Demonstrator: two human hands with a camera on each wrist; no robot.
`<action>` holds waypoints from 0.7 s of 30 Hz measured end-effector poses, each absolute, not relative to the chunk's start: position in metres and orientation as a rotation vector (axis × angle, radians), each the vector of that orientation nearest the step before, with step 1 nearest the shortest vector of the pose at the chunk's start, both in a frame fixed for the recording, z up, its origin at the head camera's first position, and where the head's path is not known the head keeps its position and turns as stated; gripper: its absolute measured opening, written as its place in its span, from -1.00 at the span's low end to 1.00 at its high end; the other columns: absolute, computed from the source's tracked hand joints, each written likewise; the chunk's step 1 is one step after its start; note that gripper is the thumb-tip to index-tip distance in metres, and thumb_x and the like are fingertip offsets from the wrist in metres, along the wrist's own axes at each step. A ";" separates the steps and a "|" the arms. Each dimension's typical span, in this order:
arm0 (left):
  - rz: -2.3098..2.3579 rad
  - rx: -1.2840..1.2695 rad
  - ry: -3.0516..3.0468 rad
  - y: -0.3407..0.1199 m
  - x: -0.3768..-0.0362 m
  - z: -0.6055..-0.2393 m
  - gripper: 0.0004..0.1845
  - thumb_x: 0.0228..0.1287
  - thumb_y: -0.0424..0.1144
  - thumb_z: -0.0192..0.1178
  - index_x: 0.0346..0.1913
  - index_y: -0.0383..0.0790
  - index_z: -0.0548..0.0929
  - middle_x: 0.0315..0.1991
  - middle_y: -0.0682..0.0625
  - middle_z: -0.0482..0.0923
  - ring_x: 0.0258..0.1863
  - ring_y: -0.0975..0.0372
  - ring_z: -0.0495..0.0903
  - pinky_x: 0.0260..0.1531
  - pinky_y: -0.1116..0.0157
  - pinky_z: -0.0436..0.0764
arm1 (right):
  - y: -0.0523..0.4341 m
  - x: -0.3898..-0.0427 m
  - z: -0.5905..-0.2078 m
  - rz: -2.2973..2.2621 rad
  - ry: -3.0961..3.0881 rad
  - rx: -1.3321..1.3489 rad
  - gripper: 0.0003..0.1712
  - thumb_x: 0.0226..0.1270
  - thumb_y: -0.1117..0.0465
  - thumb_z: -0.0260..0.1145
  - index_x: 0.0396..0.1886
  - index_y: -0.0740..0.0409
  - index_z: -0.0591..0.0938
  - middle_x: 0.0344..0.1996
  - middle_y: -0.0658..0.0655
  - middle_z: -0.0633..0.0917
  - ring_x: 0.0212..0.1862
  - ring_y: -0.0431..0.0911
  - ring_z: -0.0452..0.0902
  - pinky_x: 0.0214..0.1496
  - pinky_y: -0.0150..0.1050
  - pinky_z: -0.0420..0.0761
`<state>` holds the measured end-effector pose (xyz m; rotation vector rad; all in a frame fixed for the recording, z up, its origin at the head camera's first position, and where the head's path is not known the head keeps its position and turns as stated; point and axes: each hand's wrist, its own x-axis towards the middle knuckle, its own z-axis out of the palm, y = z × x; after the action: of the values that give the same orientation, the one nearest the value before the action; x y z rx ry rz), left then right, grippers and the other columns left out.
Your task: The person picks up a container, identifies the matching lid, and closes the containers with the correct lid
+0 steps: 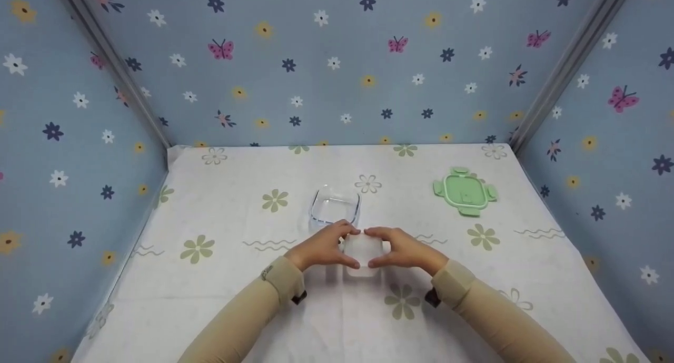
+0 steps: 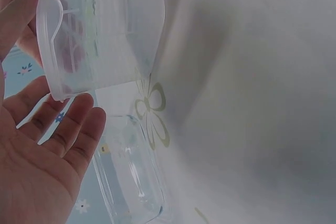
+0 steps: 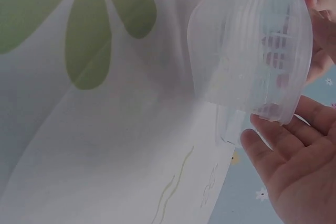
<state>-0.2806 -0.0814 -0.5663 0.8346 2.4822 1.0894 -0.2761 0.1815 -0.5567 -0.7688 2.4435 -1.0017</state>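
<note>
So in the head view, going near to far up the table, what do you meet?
White plastic container held between left hand and right hand → clear glass container → green lid, off to the right → flowered back wall.

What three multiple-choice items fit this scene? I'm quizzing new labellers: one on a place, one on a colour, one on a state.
1. Where is the lid?
A. right of the glass box
B. on the glass box
C. in a hand

2. What colour is the lid?
A. blue
B. green
C. red

3. How is the plastic tub held?
A. by the left hand alone
B. by nobody
C. between the left hand and right hand

Answers: 1 A, it lies flat on the cloth, apart; 2 B, pale green; 3 C, fingers touch both sides.
</note>
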 end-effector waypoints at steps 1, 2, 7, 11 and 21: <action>1.096 0.845 2.484 -0.081 -0.281 -0.567 -0.10 0.08 0.07 0.71 0.44 -0.23 0.62 0.24 -0.03 0.60 0.24 0.07 0.59 0.37 0.01 0.60 | 0.181 -0.276 -0.557 -1.003 2.447 -0.780 -0.07 0.30 0.05 0.65 0.57 0.27 0.49 0.53 0.30 0.54 0.54 0.31 0.47 0.59 0.29 0.45; 1.104 0.854 2.485 -0.081 -0.280 -0.567 -0.11 0.07 0.05 0.71 0.43 -0.25 0.62 0.23 -0.04 0.61 0.24 0.06 0.59 0.37 0.01 0.60 | 0.181 -0.277 -0.557 -1.004 2.450 -0.787 -0.07 0.29 0.06 0.65 0.56 0.29 0.50 0.53 0.32 0.55 0.53 0.32 0.47 0.58 0.29 0.46; 1.110 0.854 2.487 -0.081 -0.279 -0.568 -0.13 0.07 0.01 0.72 0.41 -0.26 0.62 0.21 -0.06 0.60 0.26 0.04 0.59 0.41 0.00 0.57 | 0.180 -0.275 -0.558 -0.990 2.463 -0.774 -0.07 0.27 0.06 0.67 0.56 0.28 0.50 0.52 0.32 0.56 0.52 0.34 0.49 0.57 0.30 0.47; 1.078 0.827 2.490 -0.080 -0.278 -0.567 -0.12 0.09 0.01 0.70 0.44 -0.25 0.59 0.22 -0.06 0.58 0.30 0.04 0.59 0.46 0.00 0.55 | 0.179 -0.274 -0.558 -0.983 2.469 -0.729 -0.06 0.27 0.05 0.68 0.58 0.22 0.50 0.54 0.29 0.54 0.54 0.32 0.47 0.59 0.29 0.45; 1.109 0.821 2.477 -0.082 -0.277 -0.570 -0.12 0.14 0.00 0.68 0.48 -0.19 0.56 0.28 -0.04 0.56 0.31 0.05 0.57 0.43 -0.01 0.59 | 0.184 -0.271 -0.565 -0.993 2.473 -0.690 -0.04 0.33 -0.03 0.64 0.65 0.03 0.44 0.62 0.17 0.46 0.60 0.27 0.39 0.63 0.30 0.40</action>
<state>-0.2773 -0.0825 -0.5705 0.8213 2.4766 1.1090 -0.2712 0.1844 -0.5650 -0.6897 2.4727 -0.9927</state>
